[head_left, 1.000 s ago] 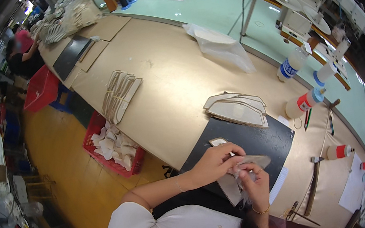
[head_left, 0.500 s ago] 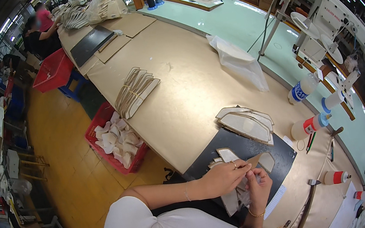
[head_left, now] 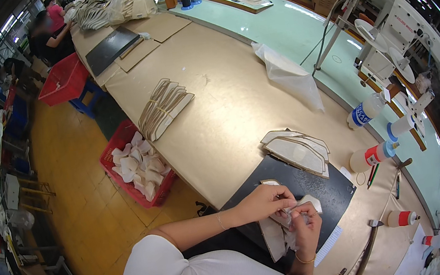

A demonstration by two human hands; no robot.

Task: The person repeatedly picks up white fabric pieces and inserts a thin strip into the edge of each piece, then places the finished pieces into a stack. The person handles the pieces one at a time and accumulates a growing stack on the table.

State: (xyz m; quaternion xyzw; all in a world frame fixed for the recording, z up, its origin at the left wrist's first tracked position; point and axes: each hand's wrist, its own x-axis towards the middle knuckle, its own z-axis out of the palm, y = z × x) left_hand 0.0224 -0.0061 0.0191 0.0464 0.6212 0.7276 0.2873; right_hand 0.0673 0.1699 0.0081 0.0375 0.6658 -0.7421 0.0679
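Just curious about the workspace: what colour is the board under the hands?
The board is near-black; the head view shows it.

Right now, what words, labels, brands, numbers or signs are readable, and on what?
Wording not copied, only where it stands:
Blue label on the clear bottle: large pale lettering, partly readable.
White sewing machine: small red lettering, barely readable.
Red label on the blue-capped bottle: too small.
Red band on the smaller bottle: too small.
White sheet: any writing unreadable.

Lower centre: board (head_left: 340,191) on table (head_left: 228,114), stack (head_left: 296,153) at its upper edge, left hand (head_left: 265,201) and right hand (head_left: 307,226) over panels (head_left: 272,238). Left of centre: bundle (head_left: 165,109) on table, basket (head_left: 167,191) below, beside table edge.
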